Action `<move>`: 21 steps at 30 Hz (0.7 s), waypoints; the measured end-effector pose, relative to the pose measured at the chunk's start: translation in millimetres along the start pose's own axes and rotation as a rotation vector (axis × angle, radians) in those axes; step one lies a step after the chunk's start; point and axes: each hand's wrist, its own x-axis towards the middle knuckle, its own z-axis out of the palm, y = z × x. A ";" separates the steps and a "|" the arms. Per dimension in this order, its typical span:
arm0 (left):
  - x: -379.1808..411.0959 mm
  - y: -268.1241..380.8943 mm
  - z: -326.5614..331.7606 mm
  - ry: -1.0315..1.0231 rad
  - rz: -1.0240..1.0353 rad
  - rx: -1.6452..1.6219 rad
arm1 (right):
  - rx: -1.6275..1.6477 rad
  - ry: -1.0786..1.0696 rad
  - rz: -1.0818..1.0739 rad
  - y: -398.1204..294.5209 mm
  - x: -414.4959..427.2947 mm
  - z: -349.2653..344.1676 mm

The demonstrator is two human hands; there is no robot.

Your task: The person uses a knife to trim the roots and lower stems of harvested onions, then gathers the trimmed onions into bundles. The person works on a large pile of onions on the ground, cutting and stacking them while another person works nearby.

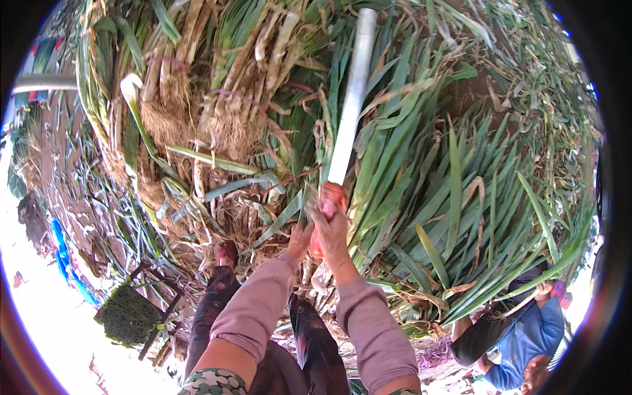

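Observation:
My right hand (334, 232) is closed over a red object (332, 195), blurred and largely covered by the fingers. More red shows just below, between my hands. A long silvery tube (353, 94) runs away from me, its near end meeting the red object; whether they are joined is unclear. Close beside it is my left hand (299, 239), fingers pointing forward; its grip is hidden. Leek-like stalks with long green leaves (390, 158) lie just right of the hands. Pale roots and dry stalks (256, 212) lie to the left.
Tied bundles of rooted stalks (232, 113) lie ahead on the left. A large heap of green leaves (459, 207) spreads to the right. A low stool with a green top (129, 313) stands at lower left. At lower right, a person in blue (531, 335) holds a stalk.

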 end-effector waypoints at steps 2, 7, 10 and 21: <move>16.9 -33.1 -0.3 0.156 0.270 -0.151 | 0.006 -0.107 0.048 31.2 20.4 19.6; -37.3 -26.2 36.8 0.005 0.022 -0.407 | -0.056 -0.075 0.298 44.2 41.8 1.0; -55.8 -26.7 16.4 -0.084 -0.042 -0.164 | -0.118 0.058 0.200 31.7 18.3 -26.4; -107.8 -11.5 50.4 -0.414 0.189 -0.358 | 0.206 0.081 0.157 14.6 -6.0 0.4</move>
